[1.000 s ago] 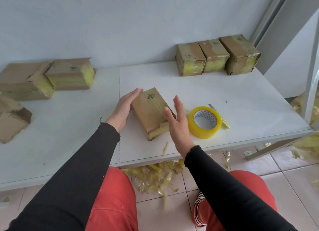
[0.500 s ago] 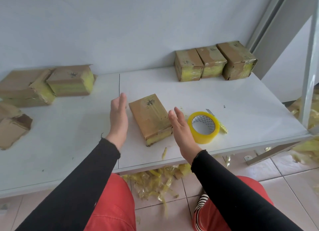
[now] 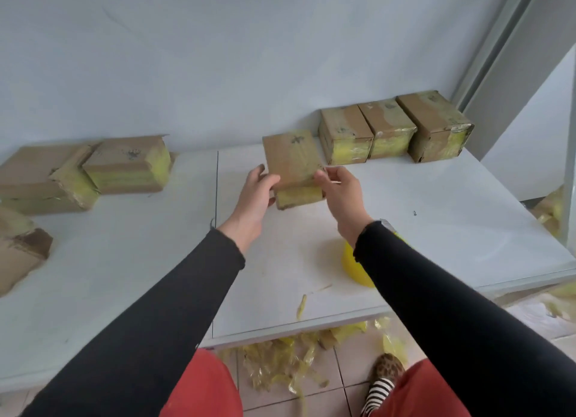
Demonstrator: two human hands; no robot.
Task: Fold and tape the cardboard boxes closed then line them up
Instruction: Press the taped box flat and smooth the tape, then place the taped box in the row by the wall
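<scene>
At the back right of the worktop (image 3: 436,229), against the wall, three taped boxes (image 3: 394,130) stand side by side in a row, their ends wrapped in yellow tape; that part of the job looks finished. Just left of the row, a fourth taped box (image 3: 291,164) is held between both hands: the left hand (image 3: 257,192) grips its near left corner with curled fingers, and the right hand (image 3: 341,192) pinches its near right edge. The box sits close to the row but apart from it, and whether its underside touches the worktop is hard to tell from this angle. Judging by that, it is about to join the line.

Still to do: at the far left lie more boxes (image 3: 124,164), some with loose or open flaps and crumpled tape. The tape roll (image 3: 352,267) rests near the front edge, partly hidden under the right sleeve.
</scene>
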